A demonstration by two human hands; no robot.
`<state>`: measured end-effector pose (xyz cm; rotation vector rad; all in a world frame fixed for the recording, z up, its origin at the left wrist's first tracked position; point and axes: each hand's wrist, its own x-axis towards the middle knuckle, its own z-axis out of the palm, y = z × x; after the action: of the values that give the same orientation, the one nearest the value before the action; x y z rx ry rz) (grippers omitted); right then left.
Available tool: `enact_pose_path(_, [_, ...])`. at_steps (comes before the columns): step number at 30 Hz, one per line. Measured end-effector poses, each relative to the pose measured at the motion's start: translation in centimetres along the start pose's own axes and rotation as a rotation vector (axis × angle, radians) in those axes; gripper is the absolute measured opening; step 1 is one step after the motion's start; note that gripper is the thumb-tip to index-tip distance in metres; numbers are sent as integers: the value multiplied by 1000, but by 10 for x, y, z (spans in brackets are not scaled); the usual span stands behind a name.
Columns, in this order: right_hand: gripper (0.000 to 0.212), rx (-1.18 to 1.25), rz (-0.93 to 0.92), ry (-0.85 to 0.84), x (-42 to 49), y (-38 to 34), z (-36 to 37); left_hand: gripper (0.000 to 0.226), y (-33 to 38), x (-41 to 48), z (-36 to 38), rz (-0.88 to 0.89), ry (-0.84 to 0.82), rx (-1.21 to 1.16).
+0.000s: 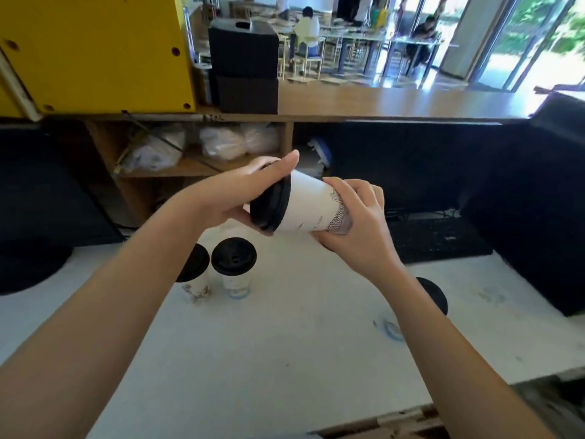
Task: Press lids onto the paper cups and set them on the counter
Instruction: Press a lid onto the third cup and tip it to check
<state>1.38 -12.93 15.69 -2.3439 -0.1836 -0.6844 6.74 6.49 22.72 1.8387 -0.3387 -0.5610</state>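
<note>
A white paper cup is held tilted on its side above the white counter, its mouth facing left. My right hand grips its base end. A black lid sits on the cup's mouth, and my left hand wraps around that lid, fingers over its top edge. Below, two lidded paper cups stand upright on the counter: one fully visible, the other partly hidden behind my left forearm. Another black lid peeks out behind my right forearm.
A black keyboard lies at the back right of the counter. A dark monitor base stands at left, a black machine at right. Wooden shelves with plastic bags sit under a raised wooden bar.
</note>
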Motion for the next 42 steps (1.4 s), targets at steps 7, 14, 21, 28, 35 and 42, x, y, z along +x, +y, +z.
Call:
enact_pose_path(7, [74,-17,24,-115,2,-2,-2,47,-21,13,8,44,92,-158])
enact_pose_path(14, [49,444,682,-210,23,-3,-28,60,-46,12,15,284,145,-104])
enact_pose_path(21, [43,829,798,-317,19,2,-28,69,-55,20,8,501,-11,75])
enact_pose_path(28, [36,896,570,-172,10,13,-29,72,-49,36,-3,95,-117,-232])
enact_pose_path(35, [56,974,384,-289,11,22,-36,52,-39,42,0,-70,-158,-446])
enact_pose_path(42, [53,860,728,-240,22,17,-29,57,-38,39,14,184,55,-268])
